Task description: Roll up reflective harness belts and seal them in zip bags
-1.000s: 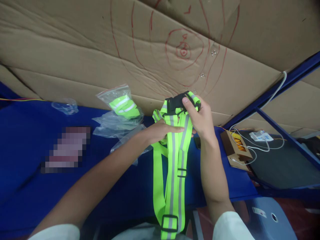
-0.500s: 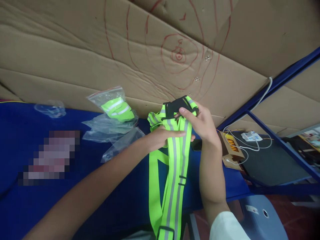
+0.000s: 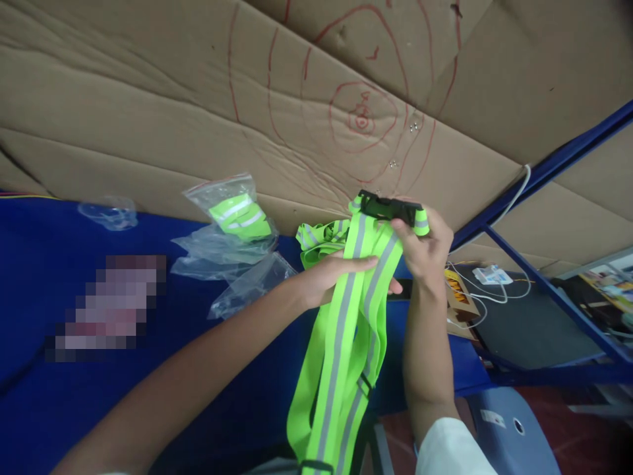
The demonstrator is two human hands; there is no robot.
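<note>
Neon green straps with grey reflective stripes (image 3: pixel 341 330) hang down in front of me in long loops. Their black buckle (image 3: pixel 390 208) lies across the top, and my right hand (image 3: pixel 428 244) grips its right end, thumb in front. Around the straps just below the buckle is my left hand (image 3: pixel 336 277), its thumb lying across them and fingertips showing at their right side. Black slider pieces sit lower on the straps. Behind my left hand is a bunched part of the green strap (image 3: pixel 316 237).
Clear plastic bags (image 3: pixel 217 254), one holding a folded green strap (image 3: pixel 242 216), lie on the blue table (image 3: pixel 188 396). Cardboard with red rings (image 3: pixel 297 119) stands behind. At right are a blue frame bar (image 3: pixel 544 277), white cables, a small box (image 3: pixel 459 297) and a grey-blue chair (image 3: pixel 514 422).
My right hand has moved to the right with the buckle, which now lies more sideways. The two upper strap lengths have spread and shifted. My left hand has moved slightly right.
</note>
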